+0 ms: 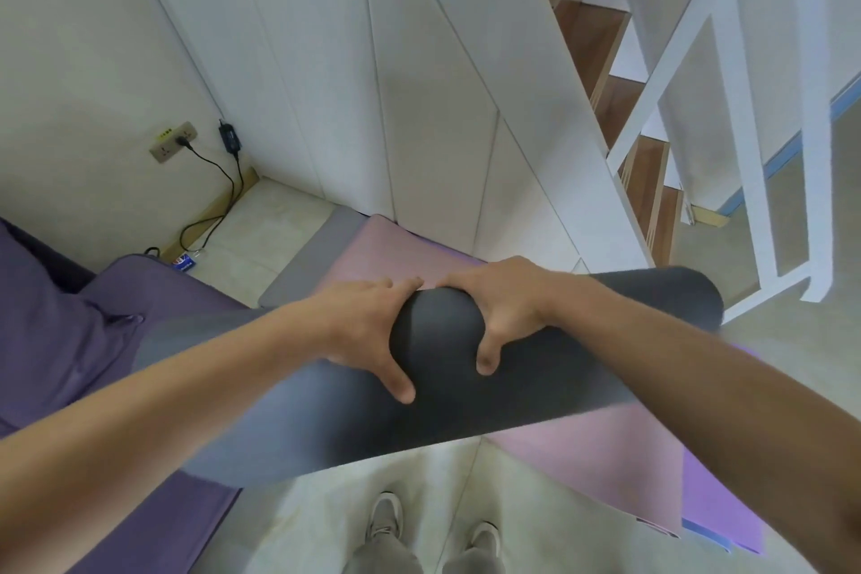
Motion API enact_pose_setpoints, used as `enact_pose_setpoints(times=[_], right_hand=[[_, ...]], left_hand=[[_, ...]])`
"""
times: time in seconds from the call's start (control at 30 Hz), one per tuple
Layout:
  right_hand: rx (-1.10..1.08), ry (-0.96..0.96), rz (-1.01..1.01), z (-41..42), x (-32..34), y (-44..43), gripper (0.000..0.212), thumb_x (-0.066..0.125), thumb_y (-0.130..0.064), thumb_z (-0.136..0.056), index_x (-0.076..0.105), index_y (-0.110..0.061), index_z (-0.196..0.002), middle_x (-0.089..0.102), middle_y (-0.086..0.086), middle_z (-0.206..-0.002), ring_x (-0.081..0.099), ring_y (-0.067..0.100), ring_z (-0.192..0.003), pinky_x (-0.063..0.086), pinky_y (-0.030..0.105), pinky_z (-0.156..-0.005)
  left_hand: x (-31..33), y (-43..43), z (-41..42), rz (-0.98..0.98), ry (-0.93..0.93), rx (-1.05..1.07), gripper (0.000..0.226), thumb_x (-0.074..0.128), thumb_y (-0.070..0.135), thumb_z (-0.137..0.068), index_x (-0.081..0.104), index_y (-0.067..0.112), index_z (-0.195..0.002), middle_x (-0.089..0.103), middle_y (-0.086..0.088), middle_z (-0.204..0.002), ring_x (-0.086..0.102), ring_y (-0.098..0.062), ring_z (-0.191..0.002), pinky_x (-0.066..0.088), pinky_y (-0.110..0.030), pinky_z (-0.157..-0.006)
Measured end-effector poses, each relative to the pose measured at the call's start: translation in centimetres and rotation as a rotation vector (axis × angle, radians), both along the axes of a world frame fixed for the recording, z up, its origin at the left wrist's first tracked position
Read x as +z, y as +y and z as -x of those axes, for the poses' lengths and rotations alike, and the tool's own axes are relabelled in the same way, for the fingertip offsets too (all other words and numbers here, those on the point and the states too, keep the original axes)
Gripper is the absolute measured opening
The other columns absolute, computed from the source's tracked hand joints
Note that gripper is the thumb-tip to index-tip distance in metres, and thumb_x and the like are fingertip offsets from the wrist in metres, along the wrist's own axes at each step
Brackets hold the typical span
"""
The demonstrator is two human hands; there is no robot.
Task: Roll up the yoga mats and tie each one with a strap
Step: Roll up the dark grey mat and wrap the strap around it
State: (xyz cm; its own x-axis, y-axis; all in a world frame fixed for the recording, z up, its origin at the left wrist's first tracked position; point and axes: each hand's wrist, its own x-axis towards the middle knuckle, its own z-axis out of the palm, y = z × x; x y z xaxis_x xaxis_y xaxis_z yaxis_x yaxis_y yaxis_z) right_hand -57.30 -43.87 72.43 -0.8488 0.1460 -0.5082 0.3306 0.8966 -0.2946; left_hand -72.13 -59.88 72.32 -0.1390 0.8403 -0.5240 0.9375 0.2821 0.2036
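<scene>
The rolled dark grey mat (438,387) is gripped near its middle by both hands, which are set close together. The left hand (368,326) is laid over the top of the roll, with the thumb spread down the near side and the fingers (396,287) reaching over the far side. The right hand (505,308) is curled round the roll in the same way, its thumb pressed into the near face. Both forearms are stretched forward from the lower corners.

The roll runs slantwise from lower left to upper right, above a pink mat (396,247) spread on the pale tiled floor (261,219). A grey mat (317,261) shows at the pink mat's far edge and a purple mat (727,508) under it at the right. A purple sofa (70,331) stands at the left, and a wall socket (173,141) with a black cable (219,205) is seen in the corner. A wooden staircase (601,42) with a white railing (727,75) rises at the right.

The left end of the roll is blurred. It cannot be told whether the roll rests on the pink mat or is lifted clear. Only the toes of two shoes (386,517) are seen at the bottom edge.
</scene>
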Motion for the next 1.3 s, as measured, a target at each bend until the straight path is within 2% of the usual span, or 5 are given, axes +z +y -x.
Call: enact_pose_setpoints(times=[0.37, 0.53, 0.8, 1.07, 1.3], right_hand=[[0.211, 0.141, -0.500, -2.4, -3.3, -2.9, 0.143, 0.079, -0.071, -0.052, -0.012, -0.026, -0.153, 0.022, 0.014, -0.154, 0.029, 0.036, -0.138, 0.028, 0.053, -0.112], [0.177, 0.192, -0.370, -0.7, -2.0, -1.5, 0.119, 0.078, -0.060, -0.054, 0.015, -0.031, -0.150, 0.050, 0.002, -0.132, 0.053, 0.024, -0.115, 0.048, 0.039, -0.091], [-0.112, -0.041, 0.168, 0.2, 0.8, 0.4, 0.103, 0.087, -0.051, -0.051, 0.034, -0.048, -0.140, 0.055, -0.018, -0.126, 0.056, 0.014, -0.113, 0.047, 0.038, -0.096], [0.180, 0.174, -0.552, -2.7, -3.2, -3.0, 0.132, 0.077, -0.063, -0.056, -0.004, -0.024, -0.153, 0.038, 0.015, -0.143, 0.042, 0.035, -0.126, 0.035, 0.052, -0.105], [-0.065, -0.031, 0.110, -1.3, 1.7, -0.1, 0.093, 0.086, -0.054, -0.052, 0.043, -0.040, -0.133, 0.057, -0.017, -0.114, 0.057, 0.013, -0.100, 0.048, 0.033, -0.083]], left_hand=[[-1.7, 1.5, 1.9, -0.002, -0.145, 0.156, 0.092, 0.089, 0.061, -0.045, 0.049, 0.030, -0.122, 0.062, 0.011, -0.108, 0.060, -0.015, -0.097, 0.050, -0.033, -0.086], [-0.7, 1.3, 2.9, 0.024, -0.411, 0.234, 0.096, 0.094, 0.044, -0.055, 0.047, 0.027, -0.136, 0.061, 0.011, -0.123, 0.060, -0.011, -0.110, 0.048, -0.034, -0.102], [-1.8, -0.1, -1.1, -0.195, 0.336, -0.152, 0.124, 0.078, 0.068, -0.053, 0.014, 0.026, -0.150, 0.049, -0.001, -0.127, 0.052, -0.024, -0.109, 0.049, -0.040, -0.089], [-0.5, 1.3, 1.6, 0.045, -0.207, 0.138, 0.101, 0.090, 0.057, -0.045, 0.045, 0.032, -0.131, 0.061, 0.009, -0.120, 0.059, -0.016, -0.107, 0.049, -0.037, -0.097], [2.0, -0.1, -0.8, 0.057, 0.010, 0.033, 0.142, 0.084, 0.074, -0.046, 0.004, 0.033, -0.156, 0.047, 0.005, -0.145, 0.049, -0.022, -0.130, 0.040, -0.036, -0.105]])
